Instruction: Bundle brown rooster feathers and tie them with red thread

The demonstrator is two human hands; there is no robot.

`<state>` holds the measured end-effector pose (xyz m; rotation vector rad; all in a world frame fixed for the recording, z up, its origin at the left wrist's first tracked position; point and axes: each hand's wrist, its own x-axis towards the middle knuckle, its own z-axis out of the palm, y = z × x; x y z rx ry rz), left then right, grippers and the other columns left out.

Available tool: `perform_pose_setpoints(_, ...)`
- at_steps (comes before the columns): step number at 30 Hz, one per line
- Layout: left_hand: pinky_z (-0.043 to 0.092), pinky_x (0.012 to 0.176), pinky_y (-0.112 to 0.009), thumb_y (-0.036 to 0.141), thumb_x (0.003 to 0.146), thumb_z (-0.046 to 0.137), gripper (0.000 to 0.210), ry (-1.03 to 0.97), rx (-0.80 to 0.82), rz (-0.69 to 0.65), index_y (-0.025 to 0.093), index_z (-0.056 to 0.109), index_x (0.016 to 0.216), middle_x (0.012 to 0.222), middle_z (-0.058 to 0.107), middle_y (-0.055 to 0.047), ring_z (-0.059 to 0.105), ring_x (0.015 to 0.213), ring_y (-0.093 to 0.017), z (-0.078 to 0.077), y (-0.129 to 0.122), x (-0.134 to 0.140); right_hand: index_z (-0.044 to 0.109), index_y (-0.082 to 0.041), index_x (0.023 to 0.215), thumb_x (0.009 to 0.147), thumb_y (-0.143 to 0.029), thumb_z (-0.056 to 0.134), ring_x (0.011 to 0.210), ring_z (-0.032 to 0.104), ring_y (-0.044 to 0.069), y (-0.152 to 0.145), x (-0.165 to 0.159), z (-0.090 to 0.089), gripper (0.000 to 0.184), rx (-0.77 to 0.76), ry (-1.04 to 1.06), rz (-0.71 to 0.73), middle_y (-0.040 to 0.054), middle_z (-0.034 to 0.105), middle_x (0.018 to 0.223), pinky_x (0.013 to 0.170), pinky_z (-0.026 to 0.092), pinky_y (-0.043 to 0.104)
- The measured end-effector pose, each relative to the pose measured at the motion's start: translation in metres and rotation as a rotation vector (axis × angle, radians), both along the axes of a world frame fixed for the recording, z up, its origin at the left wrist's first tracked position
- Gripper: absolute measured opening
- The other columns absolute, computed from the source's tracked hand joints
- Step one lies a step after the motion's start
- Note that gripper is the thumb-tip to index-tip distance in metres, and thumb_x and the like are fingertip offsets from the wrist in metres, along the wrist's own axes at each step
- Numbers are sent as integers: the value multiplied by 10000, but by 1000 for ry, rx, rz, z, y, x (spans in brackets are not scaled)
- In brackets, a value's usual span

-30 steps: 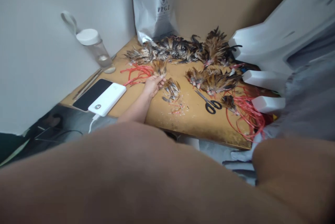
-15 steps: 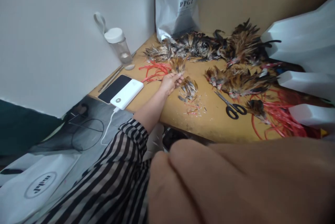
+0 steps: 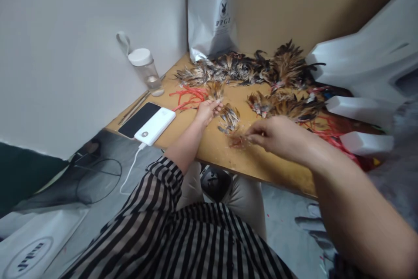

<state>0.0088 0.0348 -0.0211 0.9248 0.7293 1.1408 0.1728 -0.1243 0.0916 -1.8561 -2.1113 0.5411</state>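
My left hand [image 3: 207, 111] rests low over the table, thumb and fingers pinched on the base of a small tuft of brown feathers [image 3: 215, 90] that fans away from me. Just right of it lies a curved bunch of grey and brown feathers [image 3: 229, 118]. My right hand [image 3: 277, 136] reaches in over the table, thumb and fingers pinched together. Its fingertips are beside a scatter of reddish scraps [image 3: 237, 141]. Anything in that pinch is too small or blurred to name. The scissors are hidden behind the right hand and forearm.
Feather piles [image 3: 235, 68] run along the back; another feather row [image 3: 284, 104] lies nearer. Red strips [image 3: 189, 97] lie at left, more red strips [image 3: 326, 129] at right. A power bank [image 3: 154, 126], phone [image 3: 139, 120], bottle [image 3: 146, 68], silver bag [image 3: 210, 18] and white plastic chair [image 3: 355, 57] surround them.
My right hand has swung down from close to the camera to the scraps on the table. The left hand keeps its pinch on the feather tuft. My view has shifted slightly.
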Motion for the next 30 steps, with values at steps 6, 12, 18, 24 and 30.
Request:
perform_pose_setpoints(6,276,393,-142,274,686,661,217,-7,11,-11,87,584,606,510,541,-11,420,412,-20,1,1,4,667,-139,703,672,-235,517,532,487,99,58,13,-31,181,52,-53,-131,16,611,604,502,307,213)
perform_pose_setpoints(12,274,390,-150,294,666,676,224,22,5,-10,96,581,621,498,535,-9,423,415,-29,-1,4,6,673,-140,676,669,-238,513,544,488,99,95,9,-55,188,38,-40,-111,26,617,609,508,315,203)
perform_pose_setpoints(18,262,384,-153,305,677,662,223,35,18,-8,98,594,626,532,560,-24,418,418,-27,-4,7,7,679,-150,686,655,-280,555,530,489,93,99,-9,-55,182,-56,-73,-106,22,610,589,499,308,197)
perform_pose_setpoints(24,270,390,-152,296,669,669,212,20,25,-17,96,607,633,548,569,-31,428,435,-31,-4,5,6,663,-159,694,640,-279,562,578,522,123,100,-17,-65,166,-59,-90,-196,61,625,652,525,326,214)
perform_pose_setpoints(30,277,387,-152,297,666,672,213,38,24,-18,94,615,642,496,543,-13,424,413,-30,-2,2,7,582,-141,626,621,-230,535,363,349,50,103,1,-80,100,-179,524,-194,-47,458,412,400,256,186)
